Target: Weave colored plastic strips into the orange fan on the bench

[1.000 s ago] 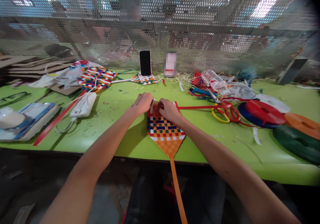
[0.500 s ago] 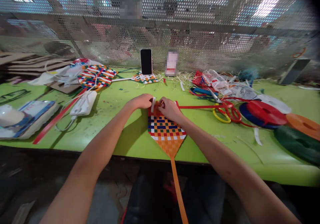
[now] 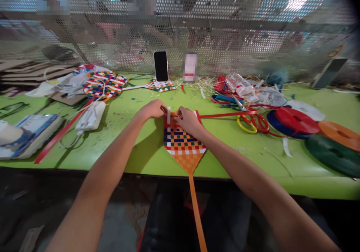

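A woven fan (image 3: 184,147) of flat plastic strips, checked in orange, blue, green, red and white, lies near the table's front edge. Its pointed orange end faces me, and a long orange strip (image 3: 194,203) hangs from that point. At the far left corner, the fingers of my left hand (image 3: 154,109) are closed on the weave beside a short white strip (image 3: 168,116). My right hand (image 3: 188,121) rests over the upper part and pinches strip ends at the far edge; the exact strip is partly hidden. A red strip (image 3: 222,114) runs out rightward from the fan.
Scissors (image 3: 246,123) and strip rolls, including a red roll (image 3: 296,120) and a green roll (image 3: 332,154), lie at the right. Another woven fan (image 3: 106,85) and a power strip (image 3: 90,115) are at the left. A phone (image 3: 161,66) stands before the perforated metal screen (image 3: 174,30).
The whole view has shifted slightly. My left hand has tilted lower at the fan's far left corner, and the white strip shows more upright; my right hand still pinches at the far edge.
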Motion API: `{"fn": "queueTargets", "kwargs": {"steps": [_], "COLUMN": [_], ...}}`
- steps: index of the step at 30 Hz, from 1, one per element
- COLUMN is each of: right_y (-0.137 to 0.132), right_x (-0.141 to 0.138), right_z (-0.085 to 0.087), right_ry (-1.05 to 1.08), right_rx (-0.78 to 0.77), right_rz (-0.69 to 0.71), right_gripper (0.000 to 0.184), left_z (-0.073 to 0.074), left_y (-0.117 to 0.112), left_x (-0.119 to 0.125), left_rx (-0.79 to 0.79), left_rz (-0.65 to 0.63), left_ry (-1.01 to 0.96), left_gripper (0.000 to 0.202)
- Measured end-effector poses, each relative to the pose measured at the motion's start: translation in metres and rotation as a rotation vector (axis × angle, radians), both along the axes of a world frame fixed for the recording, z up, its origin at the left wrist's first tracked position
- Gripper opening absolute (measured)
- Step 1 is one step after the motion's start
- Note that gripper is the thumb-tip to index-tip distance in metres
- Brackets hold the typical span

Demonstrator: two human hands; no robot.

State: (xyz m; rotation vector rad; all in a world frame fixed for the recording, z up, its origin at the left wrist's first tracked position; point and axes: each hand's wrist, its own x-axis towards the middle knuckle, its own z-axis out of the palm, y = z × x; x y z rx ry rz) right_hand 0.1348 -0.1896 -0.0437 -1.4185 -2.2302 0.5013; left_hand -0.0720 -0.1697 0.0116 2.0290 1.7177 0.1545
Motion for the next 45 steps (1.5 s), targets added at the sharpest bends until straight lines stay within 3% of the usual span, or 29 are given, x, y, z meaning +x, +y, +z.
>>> {"fn": "queueTargets", "kwargs": {"steps": [7,14,18,22,26,31,38,41,45], "right_y": [-0.006,0.001,0.010,0.025,0.041,0.042,0.038,0.039,0.037], "right_x": [-0.002,0.002,0.022,0.066,0.125,0.167,0.169,0.166,0.161], "right_z": [0.010,0.011,0.020,0.034,0.038,0.034,0.032,0.030,0.034], "right_ry": [-0.089,-0.089,0.010,0.246,0.279,0.030,-0.267,-0.242,-0.084], "right_rx": [-0.018,-0.010,-0.102,-0.122,0.112,0.111,0.064,0.046,-0.009], "right_rz": [-0.074,-0.023,0.076,0.159,-0.041,-0.092,-0.173,-0.166,-0.086], "right_gripper": [0.013,0.014,0.008,0.011,0.013,0.019,0.020,0.016,0.016], "left_z": [0.003,0.003,0.001,0.001,0.007,0.014,0.009,0.006,0.002], "left_y": [0.007,0.010,0.012,0.012,0.009,-0.002,-0.008,-0.009,-0.007], "left_x": [-0.019,-0.038,-0.050,-0.056,-0.051,-0.033,-0.008,-0.003,-0.004], "left_rx": [-0.061,0.061,0.075,0.043,0.009,0.090,0.157,0.136,0.103], "left_rz": [0.016,0.103,0.170,0.200,0.228,0.227,0.126,0.022,-0.052], "left_ry": [0.074,0.268,0.354,0.370,0.370,0.358,0.273,0.251,0.268], "left_gripper": [0.026,0.030,0.035,0.026,0.026,0.048,0.048,0.046,0.059]}}
